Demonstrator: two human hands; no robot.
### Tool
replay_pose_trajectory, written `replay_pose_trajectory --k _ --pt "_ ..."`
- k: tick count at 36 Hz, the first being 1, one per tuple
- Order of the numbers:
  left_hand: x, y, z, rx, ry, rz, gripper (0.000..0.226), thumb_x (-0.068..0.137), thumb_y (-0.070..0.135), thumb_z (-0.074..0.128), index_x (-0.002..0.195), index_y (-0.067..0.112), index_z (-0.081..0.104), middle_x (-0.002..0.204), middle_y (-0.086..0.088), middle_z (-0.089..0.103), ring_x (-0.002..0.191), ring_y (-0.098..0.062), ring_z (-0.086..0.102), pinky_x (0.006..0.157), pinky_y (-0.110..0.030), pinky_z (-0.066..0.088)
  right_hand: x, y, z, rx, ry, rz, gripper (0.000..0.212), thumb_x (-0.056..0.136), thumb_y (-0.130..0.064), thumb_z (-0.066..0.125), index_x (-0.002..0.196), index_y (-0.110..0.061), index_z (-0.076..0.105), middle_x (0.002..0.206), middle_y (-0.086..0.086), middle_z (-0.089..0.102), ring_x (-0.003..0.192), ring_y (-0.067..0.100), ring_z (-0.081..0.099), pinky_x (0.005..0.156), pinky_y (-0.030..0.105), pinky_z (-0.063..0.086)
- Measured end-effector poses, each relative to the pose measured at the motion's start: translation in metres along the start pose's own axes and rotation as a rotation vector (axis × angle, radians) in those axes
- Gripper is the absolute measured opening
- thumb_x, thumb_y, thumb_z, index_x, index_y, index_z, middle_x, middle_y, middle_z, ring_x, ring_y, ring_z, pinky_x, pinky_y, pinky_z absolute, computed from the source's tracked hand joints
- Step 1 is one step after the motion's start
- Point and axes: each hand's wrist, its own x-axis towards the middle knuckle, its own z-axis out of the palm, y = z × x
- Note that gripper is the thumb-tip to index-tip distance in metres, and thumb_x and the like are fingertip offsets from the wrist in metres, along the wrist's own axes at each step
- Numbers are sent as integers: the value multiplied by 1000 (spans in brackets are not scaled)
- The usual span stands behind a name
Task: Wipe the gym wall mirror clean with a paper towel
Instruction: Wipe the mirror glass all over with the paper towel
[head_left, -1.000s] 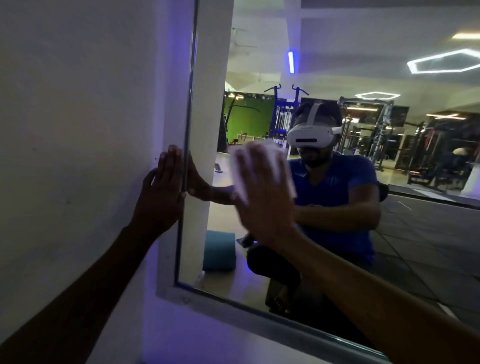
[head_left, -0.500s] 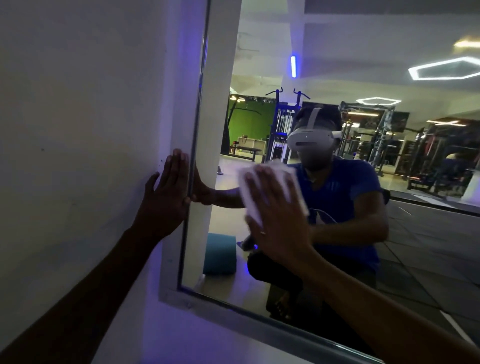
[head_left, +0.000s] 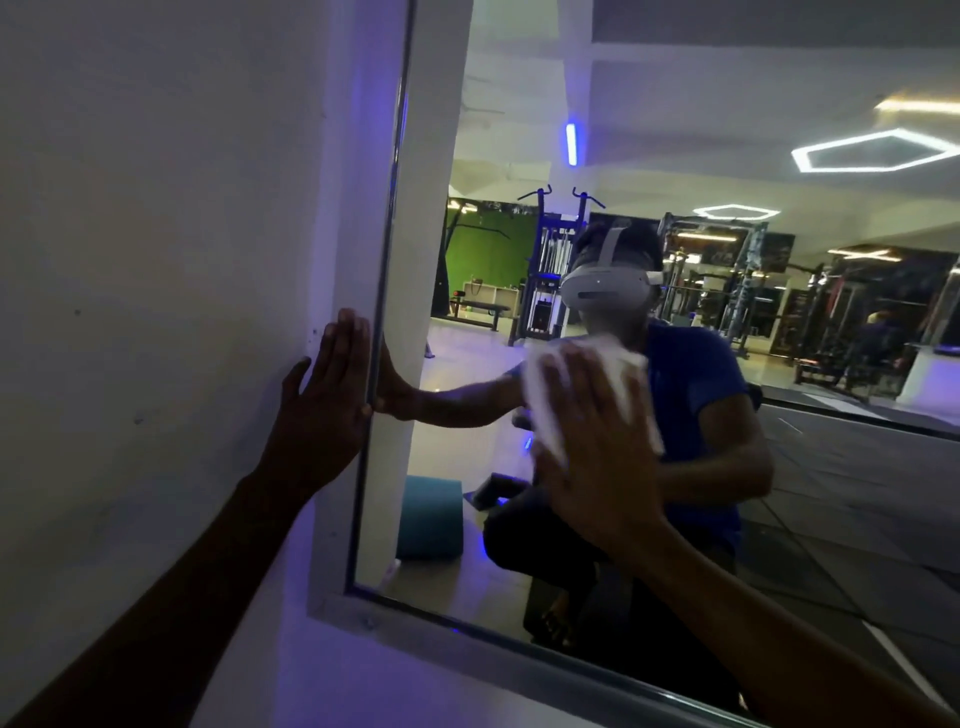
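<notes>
Right hand (head_left: 597, 447) is pressing spread, straight fingers on the white crumpled paper towel (head_left: 545, 384), flattening it against the mirror (head_left: 831, 467); left hand (head_left: 324, 410), fingers together, is bracing flat on the wall (head_left: 156, 260).

White wall (head_left: 156, 208) left of frame.

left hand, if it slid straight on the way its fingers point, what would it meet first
Nothing close, it seems. The left hand lies flat on the wall by the mirror edge, fingers pointing up along bare wall beside the frame.
</notes>
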Motion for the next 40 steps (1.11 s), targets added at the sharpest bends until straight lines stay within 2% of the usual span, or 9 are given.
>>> replay_pose_trajectory --k 3,7,10,14,21,27,33,35,40 --pt "-1 0 1 11 18 18 90 94 16 58 166 9 5 172 -21 14 157 -38 23 113 -63 37 -48 37 -9 -13 59 103 78 102 -47 37 169 -12 18 176 13 11 163 31 11 130 60 2" --pt "-1 1 4 10 17 -9 100 88 6 69 167 9 8 174 -16 8 159 -35 18 115 -60 35 -20 4 9 -43 89 151 77 103 -50 35 167 -10 20 173 18 17 161 37 18 130 61 0" --pt "-2 2 3 55 34 10 96 83 3 70 164 1 19 172 -21 15 156 -39 27 109 -60 42 23 -27 18 0 68 37 78 105 -55 32 168 -10 20 175 18 12 163 35 8 130 59 -8" --pt "-3 -2 1 144 30 43 87 91 -1 49 167 4 6 174 -19 8 159 -35 23 110 -52 43 45 -30 9 -15 14 -146 86 103 -53 45 169 -11 10 177 17 1 164 32 -1 130 62 -2" --pt "1 0 -8 17 21 29 115 67 -6 78 164 8 17 169 -18 26 151 -35 40 105 -52 52 54 -22 -3 31 194 377 80 107 -58 15 169 -8 11 174 25 5 162 42 5 128 66 3" --pt "-1 -14 1 24 4 50 128 67 -9 82 168 14 6 175 -10 11 160 -24 20 109 -44 45 98 -126 31 128 175 70 77 106 -40 37 169 -8 9 176 20 -2 163 35 -7 130 62 -3" --pt "-4 -19 5 105 -18 59 111 77 -11 69 167 9 8 175 -14 8 161 -28 17 112 -47 41 54 -109 42 156 81 -117 79 104 -36 47 169 -12 11 177 14 -1 164 30 -6 131 60 1" --pt "-6 -14 3 134 1 64 100 82 -9 53 167 8 5 174 -18 11 159 -32 20 112 -52 44 8 -78 42 134 71 -9 78 104 -40 44 170 -15 9 177 13 -1 164 30 -4 131 59 -1" --pt "-46 -4 22 251 -6 21 87 92 10 55 165 -1 9 172 -24 9 158 -37 24 115 -47 36 -106 -9 38 -16 81 365 73 110 -45 29 168 -5 12 174 25 7 162 43 8 126 71 5"
